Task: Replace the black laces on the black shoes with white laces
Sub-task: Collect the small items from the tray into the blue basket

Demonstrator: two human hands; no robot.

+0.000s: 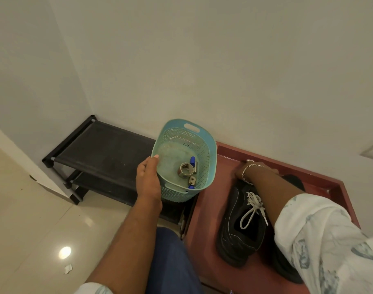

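Note:
A black shoe (234, 230) lies on the red bench (206, 219), and a white lace (253, 206) is tied in a bow on it. A second black shoe (293, 181) lies beside it, mostly hidden under my right forearm. My right hand (259, 169), with a bracelet at the wrist, reaches over the toe end of the shoes; its fingers are hidden. My left hand (148, 179) grips the near rim of a teal perforated basket (211, 145) with the thumb over the edge. No black laces are visible.
The basket holds a metal ring (185, 168) and small blue and metal parts. A low black shoe rack (100, 149) stands left of the bench against the wall. Glossy tile floor (33, 219) lies at the left, with a paper scrap (68, 269) on it.

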